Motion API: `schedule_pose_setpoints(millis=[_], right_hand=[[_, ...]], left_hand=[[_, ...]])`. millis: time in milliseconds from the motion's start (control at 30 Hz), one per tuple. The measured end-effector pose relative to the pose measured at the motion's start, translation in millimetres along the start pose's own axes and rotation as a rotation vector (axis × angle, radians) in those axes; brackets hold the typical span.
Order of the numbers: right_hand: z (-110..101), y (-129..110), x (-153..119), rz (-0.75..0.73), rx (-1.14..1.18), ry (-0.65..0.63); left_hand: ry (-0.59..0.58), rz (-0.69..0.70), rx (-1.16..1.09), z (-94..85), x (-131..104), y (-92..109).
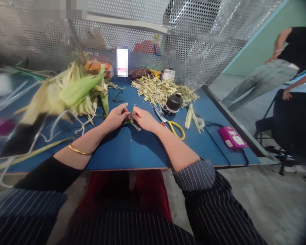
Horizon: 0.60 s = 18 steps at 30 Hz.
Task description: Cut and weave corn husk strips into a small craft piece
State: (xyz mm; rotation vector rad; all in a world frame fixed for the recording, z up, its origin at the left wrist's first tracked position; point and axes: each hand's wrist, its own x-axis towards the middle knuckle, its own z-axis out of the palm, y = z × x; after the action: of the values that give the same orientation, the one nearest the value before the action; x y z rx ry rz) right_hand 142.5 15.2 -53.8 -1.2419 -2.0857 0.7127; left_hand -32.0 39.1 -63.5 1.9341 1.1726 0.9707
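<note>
**Left hand (116, 116) pinched a small husk piece (129, 120) beside the right hand (144, 119)**

From my remote seat I went over the containers first. A purple packet (232, 137) lay near the right edge of the blue desk (148, 149), a black strap running by it; I couldn't see what it held. At the back left, an orange packet (99, 67) sat partly behind a heap of large corn husks (76, 92), its contents hidden from me too. A white cup-like item (168, 74) stood behind a loose pile of husk shreds (160, 89), and I couldn't tell what was inside. A black spool (173, 103) wound with pale thread stood at the front of that pile.

Then the hands. Both forearms reached forward over the near edge and angled inward, so the hands almost met low over the middle of the desk, backs largely up. The left wore a gold bangle (79, 149) on the forearm; the right forearm came out of a rolled striped sleeve (196, 177). The left thumb and fingers were pressed together on the husk piece, which hung just below the fingertips with one pale end pointing to the right. The right fingers were curled inward, close above it, but I couldn't tell whether they gripped it. Yellow-handled scissors (177, 130) lay just beside the right forearm.
</note>
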Motion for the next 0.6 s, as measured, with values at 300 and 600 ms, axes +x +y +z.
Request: schedule_pose_setpoints(millis=[300,600], right_hand=[[6,3,0,-0.023,-0.051,0.033],[8,0,0,0.021,-0.028,0.095]], left_hand=[[-0.042,0.006,0.090,-2.0,0,-5],[0.152,0.051,0.083,-1.7,-7,8]])
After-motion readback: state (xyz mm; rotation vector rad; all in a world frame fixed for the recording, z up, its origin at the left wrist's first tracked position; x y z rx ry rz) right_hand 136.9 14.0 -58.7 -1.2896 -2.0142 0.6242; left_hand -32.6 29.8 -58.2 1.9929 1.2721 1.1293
